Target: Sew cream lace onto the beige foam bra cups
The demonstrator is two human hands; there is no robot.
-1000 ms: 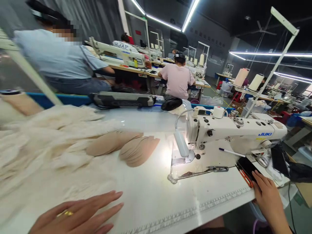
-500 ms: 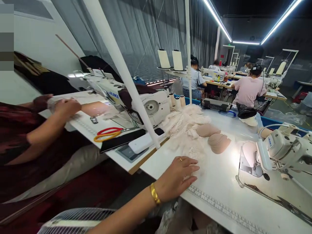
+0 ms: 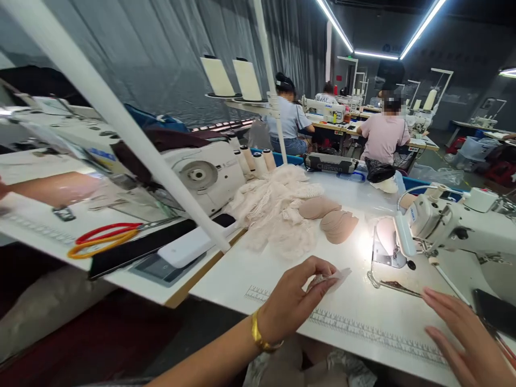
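My left hand [image 3: 296, 298], with a gold bangle on the wrist, pinches a small pale piece of fabric [image 3: 336, 278] just above the white sewing table [image 3: 282, 271]. My right hand [image 3: 463, 336] hovers open at the lower right, fingers spread over the table edge, near a dark phone [image 3: 494, 312]. A heap of cream lace fabric [image 3: 274, 207] and stacked beige bra cups [image 3: 330, 217] lie beyond my left hand. The white sewing machine [image 3: 455, 228] stands at the right, its lamp lighting the needle plate.
A slanted white pole [image 3: 121, 126] crosses the left side. The neighbouring table [image 3: 137, 279] holds another sewing machine [image 3: 201, 174], red and yellow scissors [image 3: 100, 239], a white slab and a co-worker's forearm [image 3: 48, 188]. Thread cones [image 3: 234, 78] stand behind. Other people sew at far tables.
My view swung left, then partly back right. My left hand lifted off the lace and now pinches a small pale piece. My right hand has come back into view.
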